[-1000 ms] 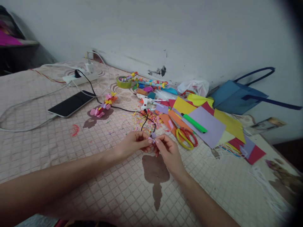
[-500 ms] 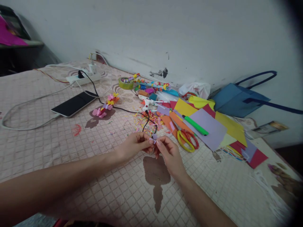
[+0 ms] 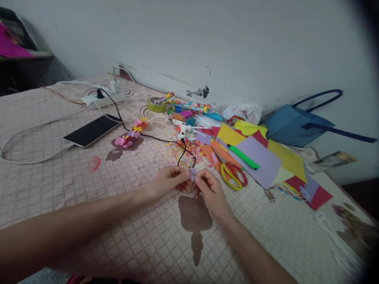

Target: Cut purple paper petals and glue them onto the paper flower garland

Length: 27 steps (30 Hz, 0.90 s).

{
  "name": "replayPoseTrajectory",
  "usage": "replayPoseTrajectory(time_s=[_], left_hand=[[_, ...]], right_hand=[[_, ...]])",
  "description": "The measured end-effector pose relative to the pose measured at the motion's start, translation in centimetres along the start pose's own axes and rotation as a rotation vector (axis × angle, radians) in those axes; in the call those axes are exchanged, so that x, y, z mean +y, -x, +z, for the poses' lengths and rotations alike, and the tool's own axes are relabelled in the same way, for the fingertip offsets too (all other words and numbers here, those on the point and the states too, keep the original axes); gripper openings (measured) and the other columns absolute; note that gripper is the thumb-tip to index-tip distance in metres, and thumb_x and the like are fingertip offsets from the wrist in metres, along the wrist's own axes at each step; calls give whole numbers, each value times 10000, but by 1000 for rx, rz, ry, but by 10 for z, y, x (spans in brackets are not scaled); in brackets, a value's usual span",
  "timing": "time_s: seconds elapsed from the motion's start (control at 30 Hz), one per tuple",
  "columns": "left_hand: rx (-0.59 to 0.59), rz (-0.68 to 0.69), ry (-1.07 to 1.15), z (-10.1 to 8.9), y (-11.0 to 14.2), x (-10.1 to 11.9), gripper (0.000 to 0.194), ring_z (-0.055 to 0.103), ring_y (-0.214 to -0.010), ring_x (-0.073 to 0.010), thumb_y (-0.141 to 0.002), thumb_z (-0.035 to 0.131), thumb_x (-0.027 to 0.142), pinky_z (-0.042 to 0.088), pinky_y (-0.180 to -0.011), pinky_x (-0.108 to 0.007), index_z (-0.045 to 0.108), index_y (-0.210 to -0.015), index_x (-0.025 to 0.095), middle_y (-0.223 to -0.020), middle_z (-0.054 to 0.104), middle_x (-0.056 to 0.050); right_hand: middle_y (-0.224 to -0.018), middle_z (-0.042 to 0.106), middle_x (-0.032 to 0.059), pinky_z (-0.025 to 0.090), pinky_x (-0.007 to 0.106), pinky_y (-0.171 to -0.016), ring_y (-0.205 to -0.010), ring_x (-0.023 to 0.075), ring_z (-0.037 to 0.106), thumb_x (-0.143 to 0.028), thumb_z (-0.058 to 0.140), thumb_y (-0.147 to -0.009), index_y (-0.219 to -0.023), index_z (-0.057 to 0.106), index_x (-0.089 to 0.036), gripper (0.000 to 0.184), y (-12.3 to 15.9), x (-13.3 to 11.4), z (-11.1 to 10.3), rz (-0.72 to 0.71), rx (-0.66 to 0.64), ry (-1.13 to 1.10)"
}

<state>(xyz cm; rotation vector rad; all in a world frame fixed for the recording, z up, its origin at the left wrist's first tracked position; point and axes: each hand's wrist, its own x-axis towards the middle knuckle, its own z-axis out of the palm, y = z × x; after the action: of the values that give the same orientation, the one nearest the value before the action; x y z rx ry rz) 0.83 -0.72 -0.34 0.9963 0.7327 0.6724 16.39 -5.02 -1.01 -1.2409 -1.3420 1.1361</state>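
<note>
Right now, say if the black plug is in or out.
In: the black plug sits seated in the white power strip, its cord trailing off.

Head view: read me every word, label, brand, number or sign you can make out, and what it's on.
No text can be read anywhere.
Small purple piece in the fingers: no writing visible.
Glue gun, green tool, power strip: any markings are too small or blurred.
Dark screen: nothing legible.
</note>
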Motion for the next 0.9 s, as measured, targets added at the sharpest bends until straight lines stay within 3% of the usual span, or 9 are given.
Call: replayPoseTrajectory(time_s=[0.27, 0.43, 0.53, 0.67, 0.77, 0.9], left_hand=[[1, 166, -309, -4, 0, 0, 259, 542, -551, -95, -760, 604, 377, 440, -549, -219, 566, -701, 127, -607, 588, -3], [-41, 156, -388, -7, -2, 3, 264, 531, -542, -101, -754, 593, 388, 432, -538, -222, 544, -681, 139, -587, 565, 1], [-53, 121, -497, -12, -3, 7, 256, 529, -525, -104, -773, 549, 379, 415, -514, -219, 531, -669, 146, -599, 581, -7], [-43, 161, -903, -17, -1, 11, 188, 486, -491, -107, -750, 537, 298, 319, -478, -210, 556, -627, 157, -546, 567, 7], [-19, 207, -1114, -20, 1, 11, 83, 475, -501, -110, -710, 547, 232, 275, -487, -219, 567, -655, 173, -561, 570, 16], [-35, 199, -1117, -22, 1, 8, 61, 487, -518, -114, -690, 563, 237, 264, -489, -218, 571, -716, 183, -599, 587, 18]], right_hand=[[-623, 492, -39, 390, 215, -464, -488, 95, 446, -373, 534, -845, -736, 517, -204, 202, 2, 1, 0, 31, -66, 30], [-593, 511, -27, 404, 223, -478, -518, 113, 480, -389, 528, -839, -724, 551, -190, 230, -3, -1, -7, 25, -121, 95], [-616, 535, -13, 414, 235, -487, -540, 125, 504, -391, 510, -843, -723, 554, -184, 243, -10, -2, -18, -21, -13, 178], [-665, 542, -5, 422, 254, -558, -596, 136, 515, -290, 539, -820, -745, 549, -189, 126, -19, 4, -31, -179, 180, 452], [-761, 569, 21, 437, 273, -600, -644, 151, 530, -225, 555, -789, -801, 576, -195, 39, -22, 11, -31, -259, 142, 611], [-818, 559, 36, 452, 298, -663, -706, 170, 541, -212, 545, -795, -890, 576, -210, 99, -24, 18, -25, -289, 95, 705]])
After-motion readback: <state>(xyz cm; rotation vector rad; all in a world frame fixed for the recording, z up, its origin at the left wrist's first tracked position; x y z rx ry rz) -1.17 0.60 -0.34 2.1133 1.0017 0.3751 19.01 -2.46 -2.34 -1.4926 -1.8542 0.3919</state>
